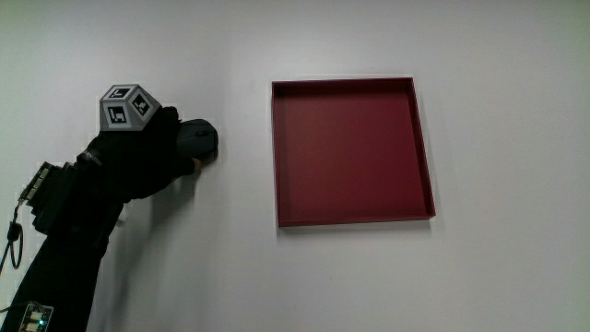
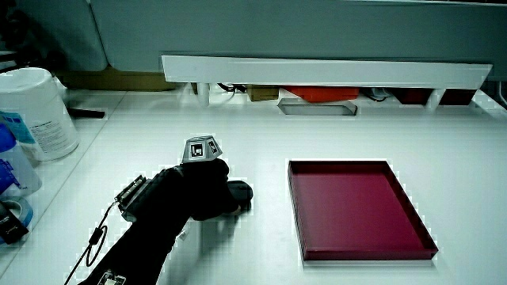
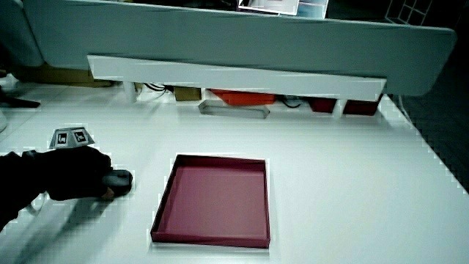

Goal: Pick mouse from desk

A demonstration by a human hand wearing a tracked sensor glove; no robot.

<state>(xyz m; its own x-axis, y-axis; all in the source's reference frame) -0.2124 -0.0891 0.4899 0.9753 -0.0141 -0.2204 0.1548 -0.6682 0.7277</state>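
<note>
A dark mouse [image 1: 200, 141] lies on the white desk [image 1: 498, 277] beside the dark red tray [image 1: 350, 152]. The gloved hand [image 1: 152, 152] covers most of the mouse, its fingers curled around it, and only the mouse's end toward the tray shows. The patterned cube [image 1: 124, 107] sits on the back of the hand. In both side views the mouse [image 2: 240, 192] [image 3: 121, 180] pokes out from under the hand [image 2: 202, 190] [image 3: 73, 174] and rests on the desk. The forearm runs from the hand toward the person.
The shallow red tray [image 2: 356, 207] [image 3: 216, 199] holds nothing. A white tub [image 2: 40, 111] and other containers stand at the table's edge in a side view. A low white shelf [image 2: 317, 71] with boxes under it runs along the partition.
</note>
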